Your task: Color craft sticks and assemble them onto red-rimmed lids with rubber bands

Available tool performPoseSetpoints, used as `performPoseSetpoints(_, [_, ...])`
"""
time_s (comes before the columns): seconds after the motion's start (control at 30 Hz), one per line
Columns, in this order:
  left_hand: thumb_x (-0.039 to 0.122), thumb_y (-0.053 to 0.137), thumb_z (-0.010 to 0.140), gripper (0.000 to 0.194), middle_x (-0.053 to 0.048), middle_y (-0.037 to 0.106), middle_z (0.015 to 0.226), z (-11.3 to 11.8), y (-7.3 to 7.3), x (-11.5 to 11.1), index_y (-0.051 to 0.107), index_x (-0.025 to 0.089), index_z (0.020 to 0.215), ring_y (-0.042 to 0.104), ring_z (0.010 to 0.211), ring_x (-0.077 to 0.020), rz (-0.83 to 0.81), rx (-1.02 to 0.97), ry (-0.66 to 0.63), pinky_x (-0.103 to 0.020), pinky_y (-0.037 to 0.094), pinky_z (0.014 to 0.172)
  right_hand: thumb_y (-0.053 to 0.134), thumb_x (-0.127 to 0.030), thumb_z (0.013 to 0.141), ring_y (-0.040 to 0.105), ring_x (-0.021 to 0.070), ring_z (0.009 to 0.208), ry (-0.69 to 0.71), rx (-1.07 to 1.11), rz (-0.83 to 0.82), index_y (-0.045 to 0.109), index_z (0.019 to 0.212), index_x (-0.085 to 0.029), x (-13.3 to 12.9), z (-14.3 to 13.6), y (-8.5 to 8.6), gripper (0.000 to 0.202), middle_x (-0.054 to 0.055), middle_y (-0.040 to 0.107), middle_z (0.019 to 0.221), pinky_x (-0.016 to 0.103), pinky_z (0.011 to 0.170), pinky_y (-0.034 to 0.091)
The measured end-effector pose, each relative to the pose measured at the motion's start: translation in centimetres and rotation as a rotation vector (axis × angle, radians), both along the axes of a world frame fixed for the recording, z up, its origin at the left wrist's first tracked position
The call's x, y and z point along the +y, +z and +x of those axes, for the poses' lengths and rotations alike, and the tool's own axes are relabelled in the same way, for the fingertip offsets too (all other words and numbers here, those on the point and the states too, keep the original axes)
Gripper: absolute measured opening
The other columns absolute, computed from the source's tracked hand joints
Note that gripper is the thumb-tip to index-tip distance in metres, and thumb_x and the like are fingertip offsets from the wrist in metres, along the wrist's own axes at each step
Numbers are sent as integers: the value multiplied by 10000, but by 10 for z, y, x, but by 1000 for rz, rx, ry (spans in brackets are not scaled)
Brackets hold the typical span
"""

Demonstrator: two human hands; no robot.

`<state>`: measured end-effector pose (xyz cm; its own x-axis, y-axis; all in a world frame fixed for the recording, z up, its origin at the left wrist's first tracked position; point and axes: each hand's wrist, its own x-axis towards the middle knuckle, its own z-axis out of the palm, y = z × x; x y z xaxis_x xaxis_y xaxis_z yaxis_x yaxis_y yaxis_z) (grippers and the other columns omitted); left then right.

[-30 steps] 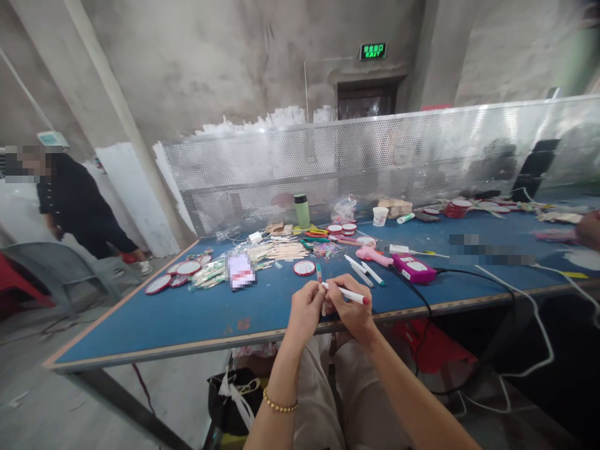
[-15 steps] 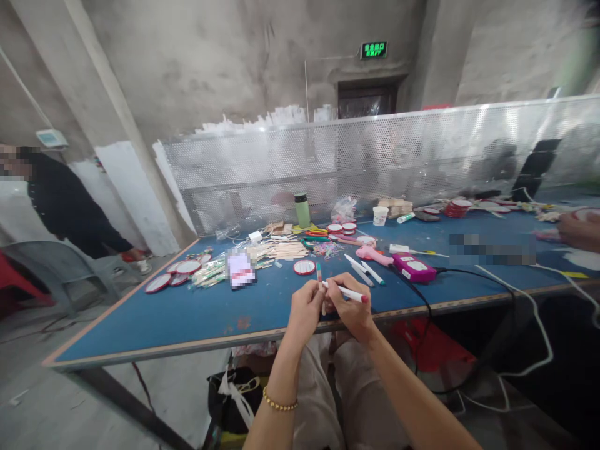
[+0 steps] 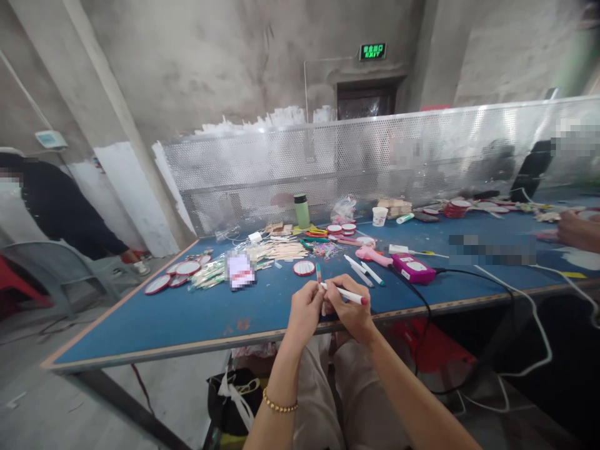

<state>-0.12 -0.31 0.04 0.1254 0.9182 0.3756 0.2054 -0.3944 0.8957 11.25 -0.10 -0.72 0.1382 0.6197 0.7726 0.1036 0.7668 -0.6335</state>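
Note:
My left hand (image 3: 305,306) is closed on a slim wooden stick (image 3: 318,272), held upright, its top part coloured green and red. In my right hand (image 3: 354,315) is a white marker (image 3: 347,293) with a red end, its tip side close against the stick. Both hands meet just above the table's front edge. Beyond them lie several white markers (image 3: 360,272), one with a green end. A round white disc with a red rim (image 3: 304,268) rests flat to the left of the stick's top.
A pile of wooden sticks (image 3: 287,250) and a green bottle (image 3: 302,211) stand farther back. On the right are a pink glue gun (image 3: 374,255), a purple box (image 3: 413,268) with cables and a paper cup (image 3: 379,216). More red-rimmed discs (image 3: 189,267) lie left. Another person's hand (image 3: 579,231) shows far right.
My hands keep nearly the same pose, with the marker still against the stick. At the left, a person in dark clothes has shifted slightly.

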Motion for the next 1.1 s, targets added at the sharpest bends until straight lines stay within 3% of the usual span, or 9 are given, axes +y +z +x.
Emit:
performPoseSetpoints(0.47, [471,500,830,335,30,484,607,0,-1,1,501,178,669,441,591,-121,-1,-30,-8,-240,344,567,565,-287,895,533,102,369,-29,33,-48,583,733,-209,3,0,-7,181,-55,552,494,225,408,482])
performPoseSetpoints(1.1, [483,485,853,354,31,510,576,0,0,0,508,182,668,456,568,-120,12,-14,-9,-238,352,562,559,-289,888,533,108,361,-35,31,-55,581,719,-214,-2,0,-1,186,-54,552,472,226,388,476])
